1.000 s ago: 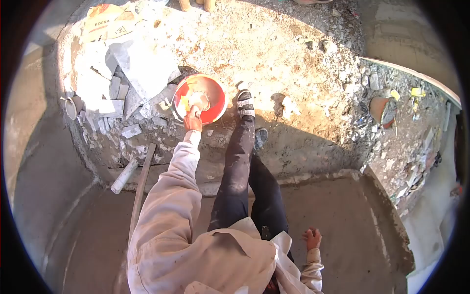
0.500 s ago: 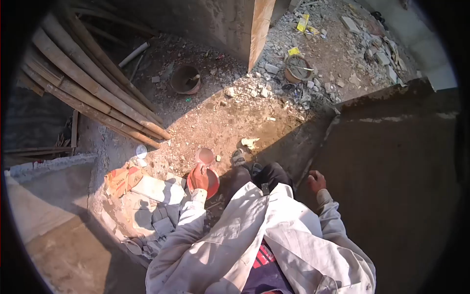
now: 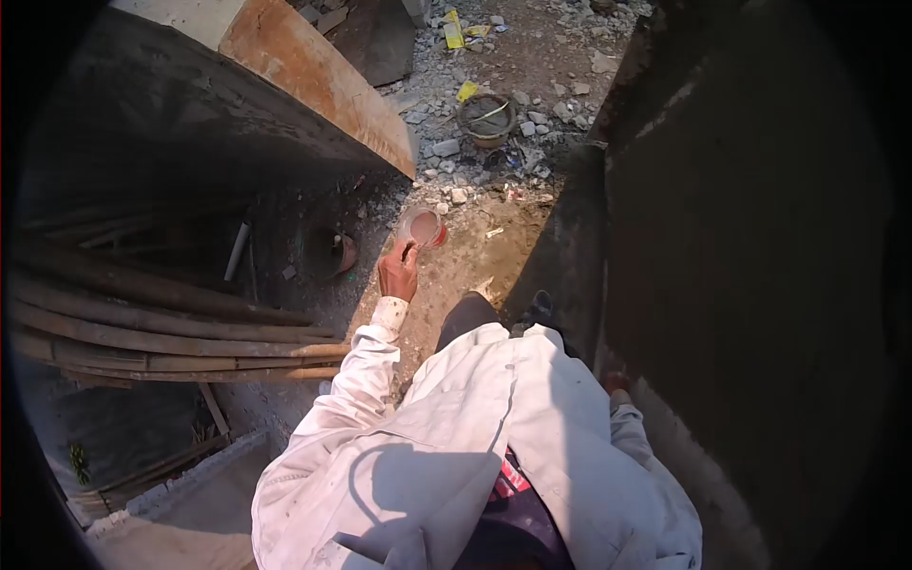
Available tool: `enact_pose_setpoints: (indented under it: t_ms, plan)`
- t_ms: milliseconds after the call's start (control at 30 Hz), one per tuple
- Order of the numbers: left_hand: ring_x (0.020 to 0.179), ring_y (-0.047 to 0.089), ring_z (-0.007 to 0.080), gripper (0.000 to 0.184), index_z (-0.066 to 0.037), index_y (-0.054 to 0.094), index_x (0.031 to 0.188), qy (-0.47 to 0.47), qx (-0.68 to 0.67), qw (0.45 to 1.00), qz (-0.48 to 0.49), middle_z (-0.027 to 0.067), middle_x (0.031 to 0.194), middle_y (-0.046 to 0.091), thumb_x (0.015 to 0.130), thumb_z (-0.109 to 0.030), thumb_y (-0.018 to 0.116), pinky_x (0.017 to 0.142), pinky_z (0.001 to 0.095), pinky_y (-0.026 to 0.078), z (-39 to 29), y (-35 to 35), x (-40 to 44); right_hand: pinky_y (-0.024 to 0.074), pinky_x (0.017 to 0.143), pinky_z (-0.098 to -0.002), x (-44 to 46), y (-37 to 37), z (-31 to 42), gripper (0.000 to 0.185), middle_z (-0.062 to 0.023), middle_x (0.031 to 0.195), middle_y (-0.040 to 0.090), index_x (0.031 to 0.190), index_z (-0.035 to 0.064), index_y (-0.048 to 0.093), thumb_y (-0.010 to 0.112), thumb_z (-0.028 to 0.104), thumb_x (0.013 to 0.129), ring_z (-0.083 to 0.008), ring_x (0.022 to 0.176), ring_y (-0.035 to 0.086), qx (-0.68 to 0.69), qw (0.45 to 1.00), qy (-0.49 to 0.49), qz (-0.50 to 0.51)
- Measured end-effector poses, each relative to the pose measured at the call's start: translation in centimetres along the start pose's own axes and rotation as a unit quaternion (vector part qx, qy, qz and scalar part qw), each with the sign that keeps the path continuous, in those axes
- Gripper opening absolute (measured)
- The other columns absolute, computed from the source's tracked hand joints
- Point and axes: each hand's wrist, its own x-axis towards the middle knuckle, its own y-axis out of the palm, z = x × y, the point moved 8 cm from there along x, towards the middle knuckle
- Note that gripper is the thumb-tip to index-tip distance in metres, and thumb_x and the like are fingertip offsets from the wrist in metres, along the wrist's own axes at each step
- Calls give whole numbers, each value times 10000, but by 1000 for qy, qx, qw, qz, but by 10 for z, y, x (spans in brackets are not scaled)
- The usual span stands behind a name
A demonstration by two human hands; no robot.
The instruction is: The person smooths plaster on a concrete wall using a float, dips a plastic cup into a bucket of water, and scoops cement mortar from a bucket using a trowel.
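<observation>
My left hand (image 3: 398,274) is stretched forward with the fingers closed on the near side of a small round mug (image 3: 423,228). Pinkish-brown contents show inside it, and a red patch shows at its right side. My right hand (image 3: 616,382) is low at my right side, in shadow beside the dark plastered wall (image 3: 741,237). Its fingers are too dark and too hidden to make out.
A bucket of grey mortar (image 3: 487,119) stands among rubble ahead. Another bucket (image 3: 344,255) sits in shade at the left. Bamboo poles (image 3: 190,332) stick out from the left, below a concrete wall with an orange-brown edge (image 3: 318,81).
My left hand has moved forward and away from the red bucket with the mug. My right hand has dropped back beside me. The view has turned, and the red bucket is out of sight.
</observation>
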Motion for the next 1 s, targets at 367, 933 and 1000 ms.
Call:
enact_pose_setpoints:
  t_ms: [367,933,1000]
  plan:
    - [787,659,352,159,-23,610,1005,97,-38,990,93,209,846,652,915,-155,603,673,373,492,-61,69,246,546,733,-458,-3,-1,10,269,-110,890,673,1052,111,622,589,305,869,-278,866,665,370,908,177,-86]
    - [795,644,317,271,-30,591,1027,75,-84,963,246,178,860,660,893,-257,526,754,388,487,19,181,507,525,834,-418,-47,-24,99,240,-130,1021,691,963,116,703,624,281,807,-277,982,653,545,764,283,-199]
    - [769,636,286,263,-30,591,1025,38,-100,957,269,164,847,658,892,-249,531,730,382,483,28,192,518,526,833,-417,-53,-45,112,239,-127,1021,692,963,117,703,625,281,807,-277,979,654,545,762,295,-188]
